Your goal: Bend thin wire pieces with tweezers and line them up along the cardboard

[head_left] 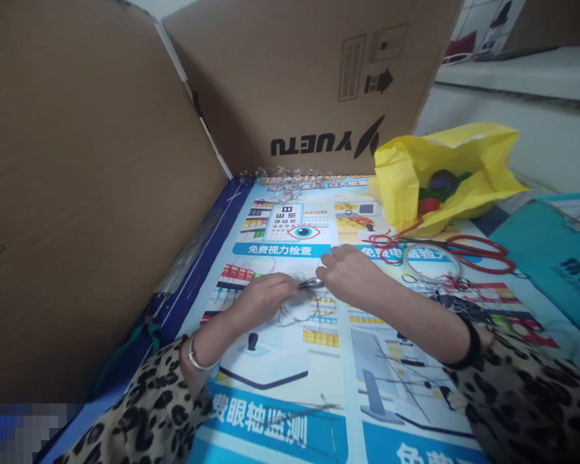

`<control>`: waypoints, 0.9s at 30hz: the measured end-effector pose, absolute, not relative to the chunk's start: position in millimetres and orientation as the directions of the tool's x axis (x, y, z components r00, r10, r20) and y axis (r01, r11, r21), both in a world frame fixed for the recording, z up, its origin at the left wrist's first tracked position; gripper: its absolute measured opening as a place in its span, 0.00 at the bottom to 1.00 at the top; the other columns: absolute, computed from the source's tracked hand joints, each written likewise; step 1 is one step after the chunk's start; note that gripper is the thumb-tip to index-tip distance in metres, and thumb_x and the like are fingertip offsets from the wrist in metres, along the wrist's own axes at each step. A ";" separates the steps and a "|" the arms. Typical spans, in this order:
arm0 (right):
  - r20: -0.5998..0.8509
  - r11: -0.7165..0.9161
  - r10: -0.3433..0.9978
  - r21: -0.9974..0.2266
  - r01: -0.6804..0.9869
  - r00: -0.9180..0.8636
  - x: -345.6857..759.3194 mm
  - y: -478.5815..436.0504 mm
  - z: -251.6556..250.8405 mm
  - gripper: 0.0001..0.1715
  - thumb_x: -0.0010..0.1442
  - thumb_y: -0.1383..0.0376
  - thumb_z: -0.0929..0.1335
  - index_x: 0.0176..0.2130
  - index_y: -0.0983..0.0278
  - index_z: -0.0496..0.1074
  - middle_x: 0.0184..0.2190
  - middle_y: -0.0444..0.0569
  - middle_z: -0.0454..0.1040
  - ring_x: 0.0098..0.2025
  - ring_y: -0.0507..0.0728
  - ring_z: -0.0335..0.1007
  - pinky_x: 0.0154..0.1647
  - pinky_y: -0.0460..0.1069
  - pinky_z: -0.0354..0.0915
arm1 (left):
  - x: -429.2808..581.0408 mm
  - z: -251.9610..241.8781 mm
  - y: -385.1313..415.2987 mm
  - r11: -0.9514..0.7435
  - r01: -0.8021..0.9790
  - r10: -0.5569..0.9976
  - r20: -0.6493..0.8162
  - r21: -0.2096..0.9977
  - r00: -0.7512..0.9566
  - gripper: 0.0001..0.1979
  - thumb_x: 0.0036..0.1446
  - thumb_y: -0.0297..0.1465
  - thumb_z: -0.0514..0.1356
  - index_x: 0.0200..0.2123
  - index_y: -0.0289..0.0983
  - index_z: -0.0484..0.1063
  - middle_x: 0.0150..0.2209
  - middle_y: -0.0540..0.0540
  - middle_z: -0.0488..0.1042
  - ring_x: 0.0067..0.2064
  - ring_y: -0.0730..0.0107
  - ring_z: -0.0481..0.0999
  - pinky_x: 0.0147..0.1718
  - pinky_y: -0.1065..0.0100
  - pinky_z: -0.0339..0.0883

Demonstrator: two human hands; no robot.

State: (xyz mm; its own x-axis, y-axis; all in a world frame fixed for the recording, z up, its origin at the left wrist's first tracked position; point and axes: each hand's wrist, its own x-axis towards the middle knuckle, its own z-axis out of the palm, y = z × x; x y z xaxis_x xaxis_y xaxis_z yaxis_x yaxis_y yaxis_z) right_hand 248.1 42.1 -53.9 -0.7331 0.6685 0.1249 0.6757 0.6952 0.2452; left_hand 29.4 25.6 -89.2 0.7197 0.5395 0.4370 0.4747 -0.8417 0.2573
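Note:
My left hand (pixel 263 298) and my right hand (pixel 352 274) meet over a printed poster (pixel 290 386) that covers the table. Between them they pinch a small silvery metal piece (pixel 312 283) with thin wire looping off it. Both hands have their fingers closed. A tangle of thin wire (pixel 297 312) lies on the poster just below the hands. A silver bangle (pixel 196 357) sits on my left wrist, a dark band (pixel 471 345) on my right. Both sleeves are leopard print.
Tall cardboard walls (pixel 91 193) stand at the left and back. A yellow plastic bag (pixel 444 174) with coloured bits lies at the back right. Red-handled scissors (pixel 478 251), a clear ring (pixel 430 261) and red cord (pixel 386 248) lie right of the hands. Clear beads (pixel 285 177) line the back edge.

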 end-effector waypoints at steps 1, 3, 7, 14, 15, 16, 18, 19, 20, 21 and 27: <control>0.130 0.695 0.668 0.244 0.676 -0.733 247.5 42.1 -54.7 0.06 0.52 0.71 0.64 0.27 0.65 0.71 0.24 0.51 0.70 0.30 0.56 0.63 0.28 0.49 0.43 | 29.5 -89.2 25.6 -0.840 0.474 0.543 0.426 0.265 0.724 0.08 0.56 0.21 0.51 0.35 0.36 0.67 0.37 0.46 0.72 0.40 0.72 0.71 0.37 0.70 0.68; 0.129 0.699 0.665 0.236 0.674 -0.735 246.8 42.7 -56.3 0.06 0.52 0.72 0.65 0.26 0.65 0.70 0.24 0.51 0.70 0.30 0.56 0.63 0.28 0.49 0.43 | 29.6 -89.3 25.7 -0.837 0.469 0.547 0.413 0.283 0.728 0.09 0.56 0.20 0.50 0.35 0.36 0.67 0.37 0.46 0.72 0.40 0.73 0.71 0.37 0.70 0.68; 0.116 0.709 0.662 0.223 0.669 -0.740 246.8 44.2 -58.2 0.06 0.51 0.72 0.65 0.25 0.65 0.70 0.24 0.51 0.71 0.30 0.56 0.63 0.27 0.49 0.44 | 29.7 -89.1 25.6 -0.830 0.464 0.557 0.412 0.311 0.721 0.09 0.57 0.20 0.49 0.35 0.36 0.66 0.37 0.45 0.72 0.41 0.72 0.70 0.38 0.70 0.68; 0.097 0.717 0.662 0.206 0.666 -0.743 245.7 44.8 -55.9 0.05 0.51 0.72 0.65 0.25 0.66 0.70 0.24 0.50 0.71 0.30 0.56 0.64 0.26 0.49 0.45 | 30.9 -89.4 26.1 -0.808 0.484 0.587 0.379 0.337 0.716 0.09 0.57 0.20 0.48 0.33 0.36 0.65 0.35 0.45 0.71 0.39 0.73 0.71 0.36 0.70 0.68; 0.097 0.719 0.661 0.203 0.665 -0.744 245.4 44.7 -55.3 0.05 0.51 0.72 0.65 0.25 0.66 0.70 0.24 0.50 0.72 0.30 0.56 0.64 0.26 0.49 0.45 | 30.9 -89.6 26.2 -0.804 0.488 0.591 0.371 0.340 0.716 0.09 0.56 0.20 0.48 0.33 0.36 0.65 0.34 0.46 0.71 0.38 0.73 0.70 0.36 0.70 0.68; 0.095 0.721 0.659 0.202 0.663 -0.746 245.2 44.4 -54.6 0.06 0.50 0.72 0.65 0.25 0.66 0.70 0.24 0.50 0.72 0.30 0.56 0.64 0.26 0.49 0.45 | 30.9 -89.7 26.2 -0.801 0.491 0.595 0.363 0.343 0.717 0.09 0.56 0.20 0.48 0.32 0.35 0.65 0.34 0.46 0.71 0.38 0.73 0.70 0.36 0.70 0.67; 0.085 0.722 0.660 0.204 0.661 -0.747 244.4 43.6 -53.3 0.06 0.50 0.73 0.65 0.25 0.66 0.70 0.24 0.51 0.72 0.29 0.56 0.65 0.25 0.49 0.45 | 30.9 -89.7 25.9 -0.795 0.497 0.602 0.355 0.346 0.715 0.09 0.56 0.20 0.48 0.32 0.35 0.65 0.34 0.46 0.71 0.37 0.73 0.70 0.36 0.70 0.67; 0.075 0.721 0.662 0.206 0.661 -0.746 243.9 43.1 -52.6 0.06 0.50 0.74 0.64 0.25 0.66 0.70 0.24 0.51 0.72 0.29 0.56 0.65 0.25 0.49 0.46 | 30.9 -89.5 25.7 -0.794 0.498 0.603 0.355 0.347 0.714 0.09 0.56 0.20 0.48 0.32 0.35 0.65 0.33 0.46 0.71 0.37 0.73 0.70 0.36 0.70 0.67; 0.065 0.720 0.665 0.210 0.662 -0.744 243.4 42.5 -51.8 0.07 0.50 0.74 0.64 0.25 0.67 0.70 0.24 0.51 0.72 0.29 0.56 0.65 0.25 0.48 0.46 | 31.0 -89.2 25.5 -0.794 0.498 0.604 0.356 0.348 0.714 0.09 0.56 0.20 0.48 0.32 0.35 0.65 0.33 0.46 0.71 0.37 0.73 0.70 0.36 0.70 0.67; 0.056 0.719 0.667 0.215 0.661 -0.743 242.8 41.9 -51.1 0.07 0.50 0.75 0.64 0.25 0.67 0.70 0.24 0.52 0.72 0.29 0.56 0.65 0.25 0.48 0.46 | 31.1 -88.9 25.3 -0.794 0.498 0.603 0.357 0.348 0.713 0.09 0.56 0.20 0.48 0.32 0.35 0.65 0.33 0.46 0.71 0.37 0.73 0.70 0.36 0.70 0.67; 0.038 0.714 0.671 0.235 0.659 -0.740 240.6 39.0 -47.4 0.07 0.50 0.75 0.64 0.25 0.67 0.70 0.23 0.52 0.72 0.28 0.57 0.67 0.24 0.49 0.47 | 31.8 -88.3 26.1 -0.797 0.504 0.602 0.370 0.332 0.708 0.10 0.56 0.20 0.47 0.32 0.35 0.65 0.32 0.46 0.70 0.36 0.73 0.70 0.34 0.70 0.67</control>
